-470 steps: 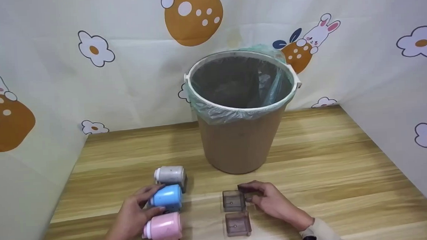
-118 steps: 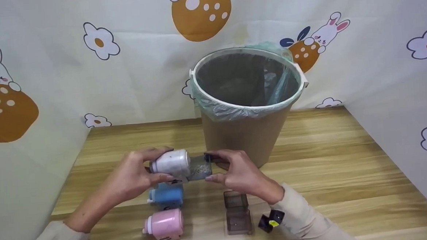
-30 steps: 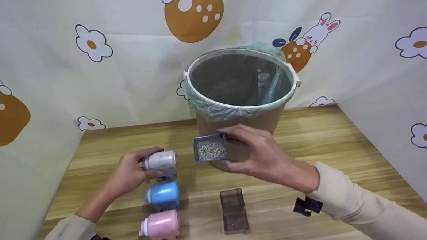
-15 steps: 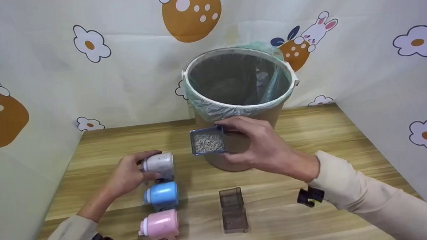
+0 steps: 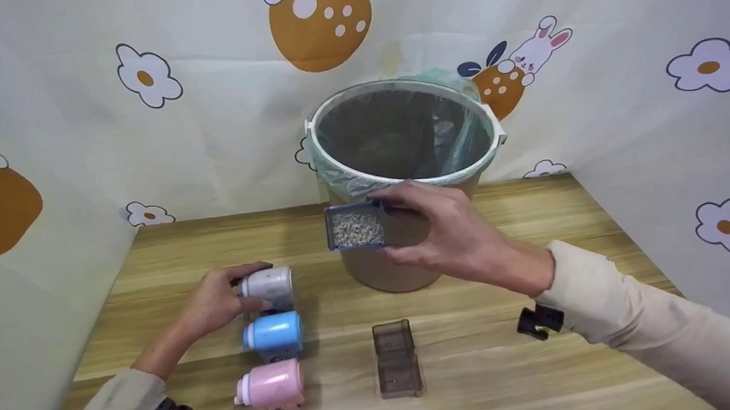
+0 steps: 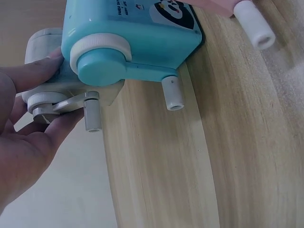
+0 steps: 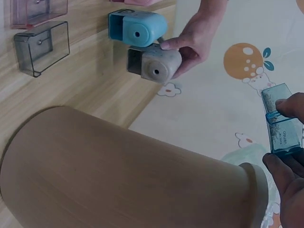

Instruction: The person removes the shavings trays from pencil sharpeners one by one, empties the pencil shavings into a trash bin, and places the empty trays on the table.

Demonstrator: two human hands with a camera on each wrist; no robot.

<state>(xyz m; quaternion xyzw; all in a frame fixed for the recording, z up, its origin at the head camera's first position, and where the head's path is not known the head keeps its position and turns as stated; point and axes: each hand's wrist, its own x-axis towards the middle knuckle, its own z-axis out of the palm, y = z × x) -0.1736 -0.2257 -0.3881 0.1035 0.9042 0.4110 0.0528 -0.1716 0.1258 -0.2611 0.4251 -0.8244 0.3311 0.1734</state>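
Observation:
My left hand grips a grey-white hand-crank pencil sharpener at the left of the table. In the left wrist view its crank handle points down. My right hand pinches a see-through bluish shavings drawer by its edges, raised in front of the bin. Pencil shavings fill much of it, and its open side faces the head camera. A blue sharpener and a pink sharpener stand in a row beside the grey one. In the right wrist view, the blue sharpener's drawer slot is vacant.
A tall brown bin with a white rim and a green plastic liner stands at the back middle. Two smoky see-through drawers lie near the front middle of the wood-grain table. Patterned cloth hangs around the table.
The drawer has come out of the grey sharpener. My right hand has raised it toward the bin's rim. My left hand has lowered the grey sharpener beside the blue one.

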